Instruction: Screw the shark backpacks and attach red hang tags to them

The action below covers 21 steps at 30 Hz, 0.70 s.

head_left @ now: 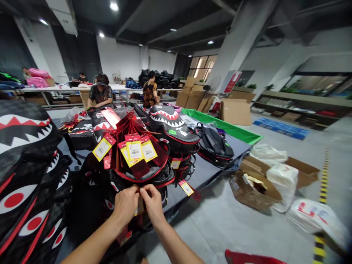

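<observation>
My left hand (pixel 127 203) and my right hand (pixel 152 201) meet at the front of a stack of black backpacks, fingertips pinched close together. Just under and between the fingers hangs a hang tag (pixel 139 208), mostly covered by my hands; its string is too small to see. Above them lies a backpack (pixel 156 175) with red piping. A pile of red and yellow hang tags (pixel 134 148) with barcodes rests on it. Another yellow tag (pixel 186 187) dangles from the stack to the right of my hands.
Shark-mouth backpacks (pixel 24 128) are stacked close on the left, others (pixel 173 124) behind. A black backpack (pixel 214 145) lies on the grey table (pixel 189 176). An open carton (pixel 254 190) and white plastic bags (pixel 283 183) are on the floor at right. Co-workers (pixel 101 91) are beyond.
</observation>
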Available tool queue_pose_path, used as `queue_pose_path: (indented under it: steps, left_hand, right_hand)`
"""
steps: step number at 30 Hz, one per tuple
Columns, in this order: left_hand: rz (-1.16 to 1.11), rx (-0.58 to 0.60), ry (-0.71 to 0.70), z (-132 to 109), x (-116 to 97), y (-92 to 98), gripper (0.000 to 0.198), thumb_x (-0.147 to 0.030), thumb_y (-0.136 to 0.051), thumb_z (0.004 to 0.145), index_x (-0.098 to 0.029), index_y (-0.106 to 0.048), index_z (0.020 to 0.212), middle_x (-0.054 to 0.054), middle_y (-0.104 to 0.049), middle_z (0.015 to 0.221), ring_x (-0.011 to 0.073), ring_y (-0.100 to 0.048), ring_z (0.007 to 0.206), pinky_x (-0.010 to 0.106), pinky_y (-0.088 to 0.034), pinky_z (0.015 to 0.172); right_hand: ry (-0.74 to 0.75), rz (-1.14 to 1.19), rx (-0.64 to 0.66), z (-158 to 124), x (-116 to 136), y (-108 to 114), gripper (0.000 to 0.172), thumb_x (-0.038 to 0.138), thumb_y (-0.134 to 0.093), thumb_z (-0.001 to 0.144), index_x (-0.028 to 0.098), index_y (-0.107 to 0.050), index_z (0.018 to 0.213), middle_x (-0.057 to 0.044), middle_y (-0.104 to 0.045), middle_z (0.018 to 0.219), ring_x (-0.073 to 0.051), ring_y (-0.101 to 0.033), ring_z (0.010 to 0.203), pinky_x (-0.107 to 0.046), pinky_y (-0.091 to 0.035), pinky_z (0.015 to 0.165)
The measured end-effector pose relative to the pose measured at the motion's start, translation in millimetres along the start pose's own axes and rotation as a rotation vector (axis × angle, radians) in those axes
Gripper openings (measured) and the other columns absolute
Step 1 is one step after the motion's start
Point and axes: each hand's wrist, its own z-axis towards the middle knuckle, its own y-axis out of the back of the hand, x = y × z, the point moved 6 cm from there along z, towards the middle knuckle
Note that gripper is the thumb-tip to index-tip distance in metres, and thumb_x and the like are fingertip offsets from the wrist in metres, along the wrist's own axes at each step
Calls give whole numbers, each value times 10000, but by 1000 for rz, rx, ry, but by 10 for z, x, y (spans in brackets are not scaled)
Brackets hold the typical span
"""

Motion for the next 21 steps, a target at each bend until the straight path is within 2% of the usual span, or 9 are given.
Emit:
queue_pose_path:
  steps: [2, 6, 10, 14, 18, 21]
  left_hand:
    - [11, -17, 20, 4, 9, 17, 156, -215, -458, 907, -207, -614, 917, 35, -720, 871, 206, -689, 826, 264, -397, 661]
    - [-69, 54, -25, 17, -14, -32, 202, -189, -427, 918, -230, -622, 953, 15, -726, 883, 173, -688, 850, 234, -396, 669]
    - [0, -33, 42, 5, 6, 23, 159, -212, -461, 905, -216, -620, 908, 28, -725, 877, 188, -687, 830, 249, -395, 667]
    - [-89, 20, 13, -26, -32, 12, 158, -220, -465, 906, -225, -622, 907, 15, -726, 856, 182, -687, 828, 249, -416, 672]
    - [-74, -36, 31, -33, -19, 36, 149, -213, -472, 895, -201, -615, 935, 46, -726, 921, 203, -686, 870, 277, -456, 718]
    - [-108, -15, 17, -24, -35, 7, 165, -207, -474, 888, -198, -605, 987, 43, -728, 922, 209, -692, 866, 283, -479, 718]
  right_hand:
    - [-7, 16, -10, -7, 5, 5, 220, 388, -645, 763, 194, -591, 675, 1, -577, 699, -162, -521, 699, -273, -430, 675]
    - [-19, 28, 8, -17, 18, -2, 203, 369, -646, 765, 192, -595, 681, 1, -574, 700, -163, -524, 705, -276, -430, 688]
    - [-13, 10, 27, -17, 4, 9, 220, 384, -638, 788, 189, -597, 695, -3, -584, 719, -164, -525, 722, -280, -425, 704]
    - [-41, -2, 58, -6, -67, 36, 270, 446, -656, 787, 186, -608, 732, -5, -582, 720, -165, -520, 716, -279, -422, 687]
    - [-56, -2, 76, 16, -106, 54, 307, 479, -675, 771, 181, -609, 733, -5, -579, 718, -163, -517, 715, -276, -422, 689]
    - [-77, -2, 87, 20, -121, 57, 323, 483, -698, 749, 173, -608, 740, -1, -578, 714, -154, -511, 700, -265, -417, 669]
